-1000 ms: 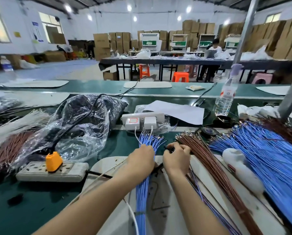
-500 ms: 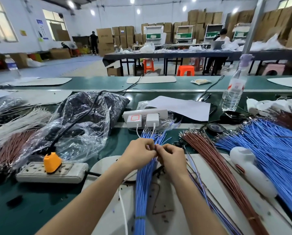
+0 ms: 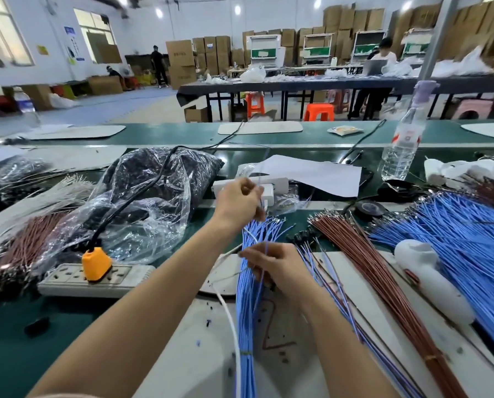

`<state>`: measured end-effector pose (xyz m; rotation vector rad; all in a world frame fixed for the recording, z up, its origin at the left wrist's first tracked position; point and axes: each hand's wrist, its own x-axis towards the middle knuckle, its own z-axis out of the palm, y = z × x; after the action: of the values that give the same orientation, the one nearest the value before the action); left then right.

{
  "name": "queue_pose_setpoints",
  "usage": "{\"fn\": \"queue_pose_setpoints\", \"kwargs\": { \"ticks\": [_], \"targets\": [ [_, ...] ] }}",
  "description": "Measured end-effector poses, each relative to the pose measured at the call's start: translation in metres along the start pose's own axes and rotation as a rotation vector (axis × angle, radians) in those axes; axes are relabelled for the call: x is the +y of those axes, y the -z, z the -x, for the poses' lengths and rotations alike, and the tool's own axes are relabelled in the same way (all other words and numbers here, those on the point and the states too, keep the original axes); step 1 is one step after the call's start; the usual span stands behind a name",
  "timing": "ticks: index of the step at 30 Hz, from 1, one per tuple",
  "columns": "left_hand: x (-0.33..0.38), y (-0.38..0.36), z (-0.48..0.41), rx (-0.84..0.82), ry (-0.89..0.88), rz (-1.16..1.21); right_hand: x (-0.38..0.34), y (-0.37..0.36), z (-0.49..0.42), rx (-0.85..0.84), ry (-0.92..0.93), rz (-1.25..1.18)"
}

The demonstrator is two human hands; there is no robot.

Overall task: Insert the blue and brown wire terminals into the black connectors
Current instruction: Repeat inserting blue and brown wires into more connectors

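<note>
Head view: nearest, the right hand (image 3: 274, 265) curls its fingers onto the blue wire bundle (image 3: 244, 311) beneath it, brown wires (image 3: 363, 265) to its right. Black connectors (image 3: 300, 236) sit just beyond. Farther off, the raised left hand (image 3: 240, 202) pinches a single blue wire (image 3: 265, 251) that runs down to the right hand.

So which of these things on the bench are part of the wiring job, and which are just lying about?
In the job: blue wire pinched in left hand; right hand at blue bundle; brown bundle; small black pieces, probably connectors.
Lying about: bottle, power strip, plastic bag, paper.
</note>
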<state>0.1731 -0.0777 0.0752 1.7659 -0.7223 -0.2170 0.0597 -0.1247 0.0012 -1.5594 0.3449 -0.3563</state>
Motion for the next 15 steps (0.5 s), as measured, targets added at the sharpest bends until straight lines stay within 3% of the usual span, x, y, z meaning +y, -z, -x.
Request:
{"fn": "queue_pose_setpoints", "kwargs": {
  "ticks": [3,5,8,10,12,14,15],
  "targets": [
    [0.013,0.006,-0.007,0.119,0.012,0.277,0.001,0.002,0.001,-0.039,-0.01,0.0],
    [0.011,0.015,-0.002,0.065,0.014,0.308,-0.001,0.004,0.0,0.017,-0.011,-0.108],
    [-0.013,0.031,0.02,-0.025,0.024,0.074,0.0,0.006,-0.001,0.106,0.033,-0.153],
    [-0.035,0.057,0.033,0.158,-0.07,-0.251,0.002,0.006,-0.003,0.146,0.027,-0.188],
    [-0.052,0.092,0.044,0.439,-0.118,-0.409,0.002,0.004,-0.003,0.196,0.01,-0.205],
    [-0.067,0.125,0.045,0.573,-0.035,-0.487,0.003,0.0,-0.005,0.266,-0.019,-0.249],
    [-0.075,0.138,0.041,0.56,0.037,-0.575,0.004,-0.002,-0.006,0.291,-0.028,-0.291]
  ]
}}
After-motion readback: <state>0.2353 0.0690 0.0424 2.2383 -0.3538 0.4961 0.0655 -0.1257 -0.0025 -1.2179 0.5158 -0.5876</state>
